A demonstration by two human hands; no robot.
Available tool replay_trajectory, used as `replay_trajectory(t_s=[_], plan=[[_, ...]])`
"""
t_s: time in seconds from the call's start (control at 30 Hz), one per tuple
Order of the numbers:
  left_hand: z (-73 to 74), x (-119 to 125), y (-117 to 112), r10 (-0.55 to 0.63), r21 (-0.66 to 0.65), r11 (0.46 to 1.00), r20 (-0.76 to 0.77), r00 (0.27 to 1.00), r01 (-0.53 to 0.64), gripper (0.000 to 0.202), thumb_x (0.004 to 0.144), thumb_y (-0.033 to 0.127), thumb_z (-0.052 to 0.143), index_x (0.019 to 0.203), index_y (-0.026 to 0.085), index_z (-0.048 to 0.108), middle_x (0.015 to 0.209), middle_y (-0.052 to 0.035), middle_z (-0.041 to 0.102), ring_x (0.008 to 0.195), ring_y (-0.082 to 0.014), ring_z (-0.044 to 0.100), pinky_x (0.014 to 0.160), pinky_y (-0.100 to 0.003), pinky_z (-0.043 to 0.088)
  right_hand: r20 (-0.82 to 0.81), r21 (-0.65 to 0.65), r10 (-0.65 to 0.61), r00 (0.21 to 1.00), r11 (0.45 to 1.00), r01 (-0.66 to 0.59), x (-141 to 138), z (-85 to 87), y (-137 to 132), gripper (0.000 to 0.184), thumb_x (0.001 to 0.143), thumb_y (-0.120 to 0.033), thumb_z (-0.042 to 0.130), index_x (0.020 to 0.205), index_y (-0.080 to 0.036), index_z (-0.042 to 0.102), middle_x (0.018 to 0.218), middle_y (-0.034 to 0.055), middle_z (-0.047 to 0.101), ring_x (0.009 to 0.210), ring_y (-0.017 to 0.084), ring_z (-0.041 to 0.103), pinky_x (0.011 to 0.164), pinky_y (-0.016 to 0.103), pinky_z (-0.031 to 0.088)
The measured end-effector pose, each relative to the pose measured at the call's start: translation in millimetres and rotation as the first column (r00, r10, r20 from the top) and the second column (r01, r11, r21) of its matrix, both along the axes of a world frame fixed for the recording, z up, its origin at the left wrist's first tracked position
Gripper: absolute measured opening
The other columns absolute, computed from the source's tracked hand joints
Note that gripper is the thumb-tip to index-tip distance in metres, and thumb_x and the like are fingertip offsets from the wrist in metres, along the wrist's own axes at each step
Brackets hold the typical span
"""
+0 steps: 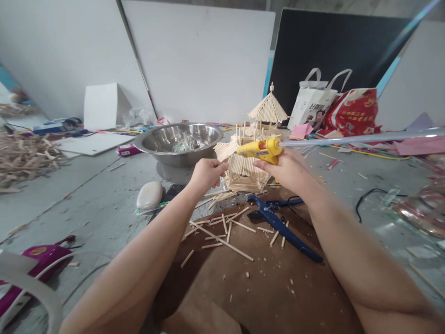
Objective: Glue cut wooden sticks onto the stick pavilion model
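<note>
My right hand [292,170] is wrapped round a yellow hot glue gun [255,149], with a long clear glue stick [333,140] running out of its back to the right. The gun's nozzle points left, close to the pale roof of a model pavilion [247,169] built from thin wooden sticks. My left hand [209,175] is closed in a pinch at the model's left side. Whatever lies between its fingertips is too small to make out. The model's pointed top roof [267,109] rises behind the gun.
Blue-handled cutters [278,222] and loose wooden sticks [222,235] lie on a brown sheet [257,297]. A steel basin [156,144] stands behind my left hand, near a white oval case [149,195]. Bags [352,111] stand at the back right; a purple power strip [45,260] lies at left.
</note>
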State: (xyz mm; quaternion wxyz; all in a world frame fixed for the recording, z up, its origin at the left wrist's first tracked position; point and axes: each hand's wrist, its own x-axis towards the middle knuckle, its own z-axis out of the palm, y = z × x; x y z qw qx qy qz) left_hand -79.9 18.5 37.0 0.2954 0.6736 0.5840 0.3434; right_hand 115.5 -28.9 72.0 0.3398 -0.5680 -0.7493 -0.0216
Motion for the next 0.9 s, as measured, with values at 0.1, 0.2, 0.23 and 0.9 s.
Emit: replay_trajectory(t_s=[0.1, 0.2, 0.23, 0.9], plan=[[0.6, 0.3, -1.0, 0.009, -0.003, 1.000, -0.004, 1.000, -0.009, 0.030, 0.071, 0.038, 0.050, 0.055, 0.013, 0.055, 0.031, 0.0032, 0.042, 0.027, -0.0054, 0.037, 0.034, -0.019, 0.031, 0.022, -0.013, -0.017, 1.000, 1.000, 0.017, -2.8, -0.4, -0.5, 0.041, 0.068, -0.052, 0.047, 0.088, -0.019, 0.062, 0.076, 0.0084, 0.062, 0.074, 0.025, 0.057, 0.061, 0.037, 0.042], [0.9, 0.6, -2.1, 0.017, 0.004, 1.000, -0.003, 1.000, -0.017, 0.029, 0.071, 0.037, 0.051, 0.055, 0.013, 0.055, 0.030, 0.0034, 0.041, 0.027, -0.0052, 0.037, 0.033, -0.019, 0.031, 0.051, -0.017, -0.040, 0.998, 0.999, 0.041, -4.8, -2.9, 1.7, 0.042, 0.068, -0.053, 0.047, 0.089, -0.019, 0.062, 0.074, 0.0084, 0.062, 0.072, 0.024, 0.057, 0.058, 0.035, 0.041], [0.9, 0.7, -2.4, 0.020, 0.009, 1.000, -0.001, 1.000, -0.020, 0.029, 0.071, 0.037, 0.051, 0.055, 0.013, 0.055, 0.030, 0.0034, 0.041, 0.027, -0.0051, 0.037, 0.033, -0.018, 0.031, 0.063, -0.016, -0.042, 0.997, 0.999, 0.043, -5.3, -4.0, 2.9, 0.042, 0.068, -0.052, 0.047, 0.089, -0.020, 0.062, 0.074, 0.0083, 0.062, 0.072, 0.024, 0.057, 0.057, 0.034, 0.040], [-0.2, -0.4, -0.7, 0.004, 0.021, 1.000, -0.006, 1.000, -0.004, 0.027, 0.071, 0.033, 0.050, 0.053, 0.013, 0.054, 0.030, 0.0027, 0.042, 0.024, -0.0054, 0.036, 0.032, -0.018, 0.030, 0.158, -0.020, -0.027, 0.987, 0.999, 0.031, -12.2, -14.1, 10.6, 0.041, 0.073, -0.048, 0.043, 0.092, -0.017, 0.061, 0.078, 0.0102, 0.063, 0.075, 0.023, 0.056, 0.057, 0.032, 0.039]])
